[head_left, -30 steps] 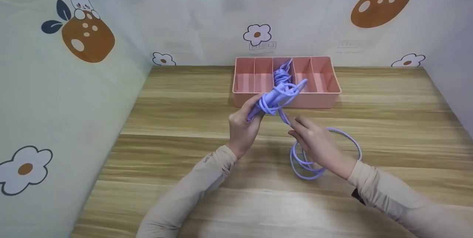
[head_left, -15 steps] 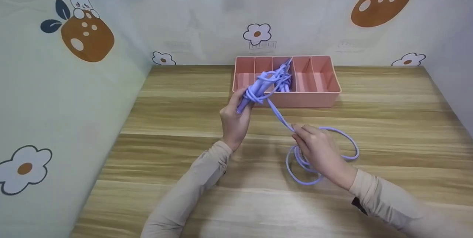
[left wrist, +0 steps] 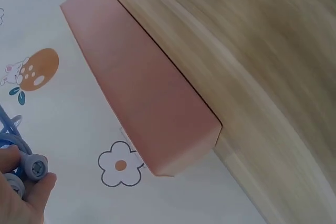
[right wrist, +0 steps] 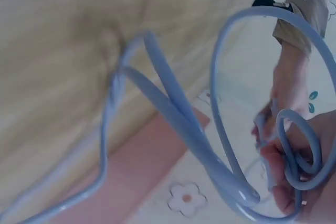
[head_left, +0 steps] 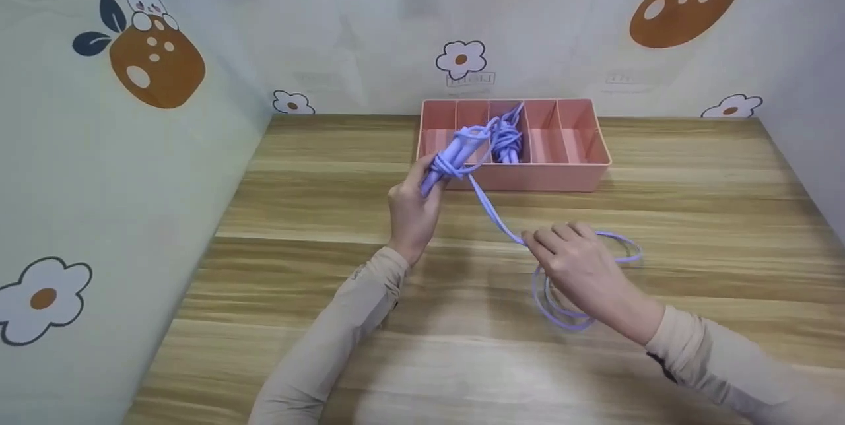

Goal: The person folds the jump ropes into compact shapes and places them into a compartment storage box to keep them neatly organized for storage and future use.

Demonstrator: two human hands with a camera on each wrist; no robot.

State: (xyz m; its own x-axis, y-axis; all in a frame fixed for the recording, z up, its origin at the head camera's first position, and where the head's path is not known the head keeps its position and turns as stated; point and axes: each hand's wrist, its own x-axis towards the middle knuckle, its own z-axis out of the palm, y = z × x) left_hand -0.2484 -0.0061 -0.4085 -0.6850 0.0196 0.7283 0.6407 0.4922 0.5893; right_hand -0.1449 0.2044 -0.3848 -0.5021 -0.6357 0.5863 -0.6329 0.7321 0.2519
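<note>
My left hand [head_left: 414,214] grips the paired handles of a lavender-blue jump rope [head_left: 455,151], tilted up to the right in front of the box. Cord is wound round these handles, and their round ends [left wrist: 37,166] show in the left wrist view. From the bundle a doubled cord [head_left: 488,206] runs down to my right hand [head_left: 587,276], whose curled fingers hold it. Loose loops [right wrist: 220,103] of the same rope hang around the right hand. A second, similarly coloured jump rope [head_left: 507,140] lies wound up in the middle compartment of the pink box [head_left: 541,178].
The pink box has several narrow compartments and stands at the back of the wood-grain table [head_left: 317,214], against the patterned wall [head_left: 370,42]. A second patterned wall [head_left: 132,181] borders the table on the left.
My left hand has moved left with the wound handles, uncovering the rope in the box. My right hand has moved slightly right and down, so a longer stretch of cord spans the hands.
</note>
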